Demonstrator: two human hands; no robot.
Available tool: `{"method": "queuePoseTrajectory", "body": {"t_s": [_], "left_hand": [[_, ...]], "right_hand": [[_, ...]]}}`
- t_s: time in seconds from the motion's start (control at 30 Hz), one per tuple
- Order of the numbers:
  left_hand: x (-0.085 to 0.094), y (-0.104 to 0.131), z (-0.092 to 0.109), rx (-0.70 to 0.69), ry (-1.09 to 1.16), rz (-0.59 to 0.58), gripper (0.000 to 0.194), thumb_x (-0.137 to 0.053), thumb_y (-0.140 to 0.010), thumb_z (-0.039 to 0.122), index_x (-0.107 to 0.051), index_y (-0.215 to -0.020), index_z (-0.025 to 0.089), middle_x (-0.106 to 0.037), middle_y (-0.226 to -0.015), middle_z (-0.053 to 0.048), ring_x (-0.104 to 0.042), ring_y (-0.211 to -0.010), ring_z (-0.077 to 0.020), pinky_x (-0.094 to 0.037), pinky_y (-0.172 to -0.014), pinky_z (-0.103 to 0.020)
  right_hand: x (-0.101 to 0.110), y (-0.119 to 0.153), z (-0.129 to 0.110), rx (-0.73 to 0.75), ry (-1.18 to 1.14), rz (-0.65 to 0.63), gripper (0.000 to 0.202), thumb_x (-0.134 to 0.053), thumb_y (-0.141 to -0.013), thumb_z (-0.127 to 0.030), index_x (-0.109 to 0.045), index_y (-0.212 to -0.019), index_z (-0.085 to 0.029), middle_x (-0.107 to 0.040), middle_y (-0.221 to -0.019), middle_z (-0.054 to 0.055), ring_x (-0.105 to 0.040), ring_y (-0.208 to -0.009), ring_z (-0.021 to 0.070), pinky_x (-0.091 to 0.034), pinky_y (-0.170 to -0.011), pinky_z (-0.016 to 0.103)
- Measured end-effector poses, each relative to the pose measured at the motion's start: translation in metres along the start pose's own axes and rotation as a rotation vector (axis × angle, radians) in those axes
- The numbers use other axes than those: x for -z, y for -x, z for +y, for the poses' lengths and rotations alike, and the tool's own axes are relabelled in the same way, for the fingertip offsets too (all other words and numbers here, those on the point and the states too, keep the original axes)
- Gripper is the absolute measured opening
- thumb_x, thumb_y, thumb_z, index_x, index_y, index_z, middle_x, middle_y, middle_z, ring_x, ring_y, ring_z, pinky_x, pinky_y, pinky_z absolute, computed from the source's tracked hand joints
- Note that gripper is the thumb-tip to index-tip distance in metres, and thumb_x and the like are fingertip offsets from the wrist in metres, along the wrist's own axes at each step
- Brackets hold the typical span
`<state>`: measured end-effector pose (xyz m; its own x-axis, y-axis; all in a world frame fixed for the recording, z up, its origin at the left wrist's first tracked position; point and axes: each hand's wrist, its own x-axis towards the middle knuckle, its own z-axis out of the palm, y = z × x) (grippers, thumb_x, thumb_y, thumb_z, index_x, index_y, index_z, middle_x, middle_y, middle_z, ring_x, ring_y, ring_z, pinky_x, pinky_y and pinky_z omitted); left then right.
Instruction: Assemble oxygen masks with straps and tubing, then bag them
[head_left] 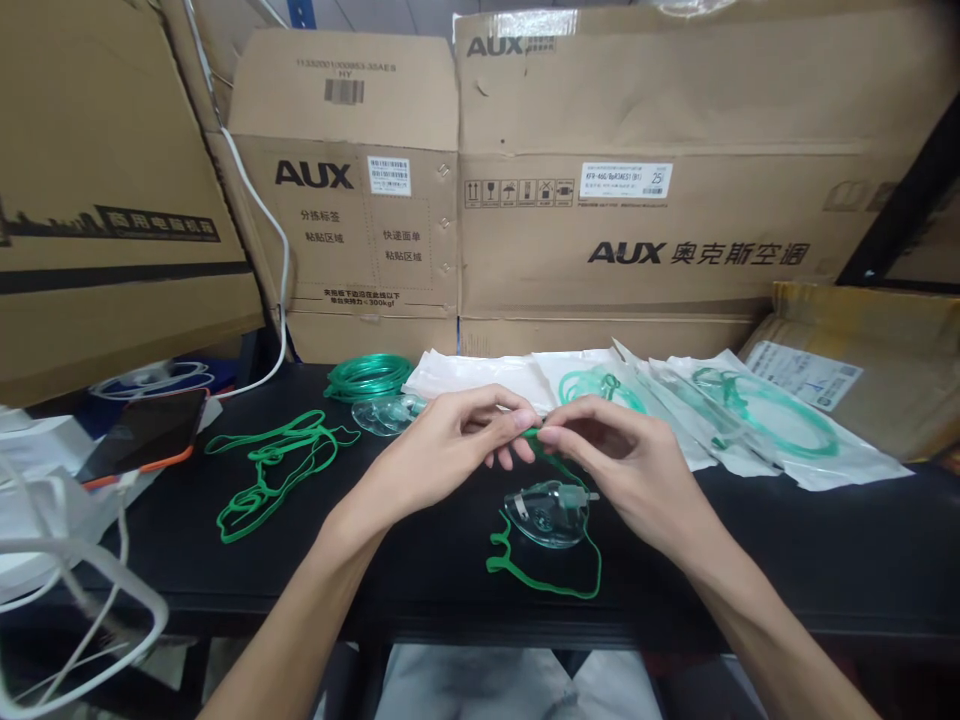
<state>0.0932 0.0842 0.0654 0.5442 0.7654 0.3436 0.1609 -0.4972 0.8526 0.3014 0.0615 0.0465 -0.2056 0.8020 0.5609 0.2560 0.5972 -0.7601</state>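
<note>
While left hand (480, 425) and right hand (619, 437) nearly meet, both pinch a green strap (547, 588).
Slack trails along the right and near sides of a clear mask (546, 518) on the black table (442, 560); loose straps (268, 456) lie left, coiled tubing (367, 379) beyond them.

Slender bare fingers (581, 410) are tapering toward their tips; behind the fingers, slim wrists (360, 510) and uncovered forearms (307, 585) are widening. Well below the fingers, a pale whitish-grey garment (480, 685) is showing soft shading, a dark notch (573, 660) interrupting its upper edge.
</note>
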Motion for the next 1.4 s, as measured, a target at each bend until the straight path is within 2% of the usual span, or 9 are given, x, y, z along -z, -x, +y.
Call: {"method": "queuePoseTrajectory", "body": {"t_s": [0.2, 0.4, 0.6, 0.7, 0.87, 1.0, 1.13, 1.27, 1.4], "left_hand": [[0.003, 0.004, 0.002, -0.012, -0.270, 0.066, 0.025, -0.064, -0.097, 0.045, -0.078, -0.094, 0.024, -0.073, -0.095, 0.000, -0.064, -0.089, -0.0175, -0.046, -0.081, -0.028], [0.004, 0.001, 0.001, -0.059, -0.356, 0.258, 0.020, -0.063, -0.096, 0.035, -0.077, -0.086, 0.024, -0.073, -0.104, -0.001, -0.064, -0.097, -0.0193, -0.045, -0.082, -0.029], [0.002, 0.000, -0.002, 0.037, -0.310, 0.309, 0.016, -0.064, -0.092, 0.030, -0.076, -0.086, 0.022, -0.076, -0.089, 0.000, -0.067, -0.086, -0.0197, -0.046, -0.079, -0.029], [0.001, 0.001, -0.002, 0.050, -0.315, 0.317, 0.015, -0.064, -0.091, 0.029, -0.075, -0.084, 0.023, -0.076, -0.089, 0.002, -0.066, -0.085, -0.0187, -0.045, -0.077, -0.028], [0.001, 0.001, -0.003, 0.045, -0.328, 0.326, 0.017, -0.062, -0.093, 0.031, -0.076, -0.088, 0.023, -0.077, -0.091, 0.002, -0.068, -0.087, -0.0191, -0.045, -0.077, -0.028], [0.001, 0.001, -0.003, 0.034, -0.428, 0.377, 0.018, -0.063, -0.093, 0.034, -0.077, -0.088, 0.023, -0.076, -0.084, 0.003, -0.067, -0.077, -0.0178, -0.044, -0.072, -0.027], [0.000, 0.000, -0.001, 0.044, -0.506, 0.436, 0.014, -0.067, -0.089, 0.031, -0.079, -0.084, 0.024, -0.074, -0.075, 0.004, -0.064, -0.068, -0.0155, -0.043, -0.069, -0.027], [0.001, 0.001, -0.001, 0.038, -0.448, 0.421, 0.012, -0.066, -0.089, 0.026, -0.078, -0.084, 0.024, -0.075, -0.078, 0.005, -0.067, -0.073, -0.0155, -0.043, -0.070, -0.026], [0.002, 0.002, -0.001, 0.027, -0.355, 0.377, 0.013, -0.066, -0.091, 0.029, -0.078, -0.087, 0.024, -0.076, -0.084, 0.004, -0.066, -0.074, -0.0156, -0.044, -0.071, -0.026]], "right_hand": [[0.011, -0.001, 0.002, -0.036, 0.067, 0.015, 0.015, -0.072, -0.093, -0.037, -0.072, -0.088, -0.023, -0.072, -0.083, 0.001, -0.067, -0.079, 0.0200, -0.050, -0.073, 0.032], [0.019, 0.002, -0.003, 0.044, 0.429, -0.216, 0.014, -0.073, -0.093, -0.041, -0.075, -0.093, -0.028, -0.074, -0.090, 0.002, -0.067, -0.080, 0.0216, -0.051, -0.072, 0.034], [0.016, 0.024, 0.014, 0.041, 0.635, -0.446, 0.033, -0.065, -0.098, -0.043, -0.067, -0.130, -0.038, -0.065, -0.139, 0.002, -0.055, -0.134, 0.0321, -0.048, -0.107, 0.046], [0.017, 0.035, 0.026, -0.025, 0.723, -0.415, 0.051, -0.064, -0.097, -0.046, -0.055, -0.146, -0.036, -0.056, -0.150, 0.006, -0.045, -0.144, 0.0342, -0.046, -0.112, 0.051], [0.010, 0.029, 0.023, -0.012, 0.591, -0.385, 0.038, -0.068, -0.095, -0.039, -0.065, -0.133, -0.036, -0.066, -0.134, 0.004, -0.048, -0.139, 0.0336, -0.046, -0.109, 0.049], [0.003, 0.012, 0.004, -0.091, 0.296, -0.372, 0.030, -0.080, -0.085, -0.041, -0.076, -0.115, -0.037, -0.071, -0.100, 0.001, -0.065, -0.097, 0.0262, -0.054, -0.086, 0.039], [0.010, 0.002, -0.004, -0.150, -0.094, -0.177, 0.028, -0.078, -0.086, -0.043, -0.075, -0.109, -0.028, -0.071, -0.102, 0.002, -0.065, -0.093, 0.0221, -0.054, -0.087, 0.035], [0.018, -0.004, 0.008, -0.148, -0.177, 0.034, 0.028, -0.083, -0.082, -0.042, -0.073, -0.102, -0.024, -0.070, -0.107, 0.004, -0.064, -0.108, 0.0248, -0.054, -0.086, 0.032], [0.018, -0.007, 0.017, -0.192, -0.240, 0.065, 0.033, -0.085, -0.081, -0.041, -0.071, -0.106, -0.025, -0.070, -0.110, 0.004, -0.066, -0.101, 0.0230, -0.057, -0.080, 0.032]]}}
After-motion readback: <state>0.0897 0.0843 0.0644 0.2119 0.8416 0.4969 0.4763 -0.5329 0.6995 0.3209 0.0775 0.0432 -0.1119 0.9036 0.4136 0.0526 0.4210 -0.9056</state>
